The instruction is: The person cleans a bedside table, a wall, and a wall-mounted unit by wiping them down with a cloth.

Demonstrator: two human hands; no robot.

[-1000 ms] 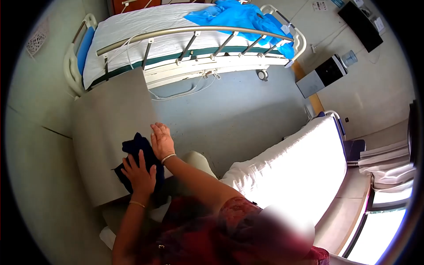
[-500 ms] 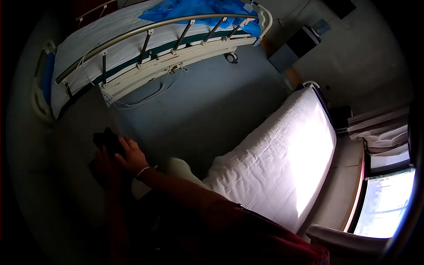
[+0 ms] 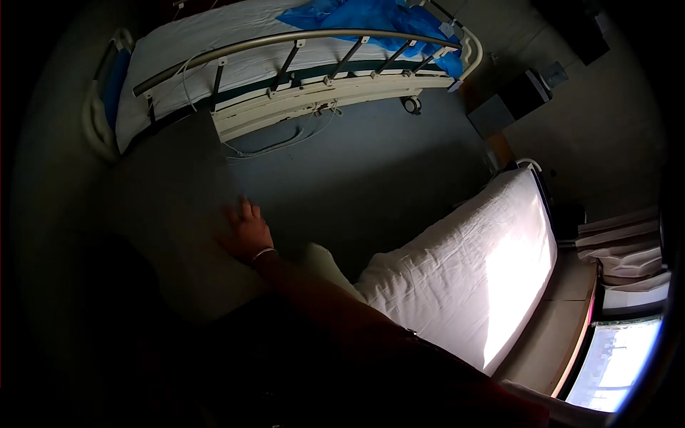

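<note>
My right hand (image 3: 246, 234), with a thin pale band (image 3: 264, 253) at the wrist, reaches out in the lower middle of the head view. Its fingers are spread and nothing shows in them. It is palm down over the right edge of a dark grey flat surface (image 3: 175, 167), which lies in deep shadow. The cream end of the near bed (image 3: 325, 262) stands just right of the wrist. My left hand is not visible; the lower left of the view is almost black.
A far bed (image 3: 250, 27) has a metal side rail (image 3: 264, 44) and a crumpled blue sheet (image 3: 371, 18). On the near bed, sunlight falls across the white cover (image 3: 421, 271). A white cable (image 3: 285, 143) trails on the floor (image 3: 342, 164). A grey-and-black cabinet (image 3: 510, 103) stands by the wall.
My left hand and the dark object under both hands have gone from sight. My right hand has come off that object and moved right. The whole view has shifted.
</note>
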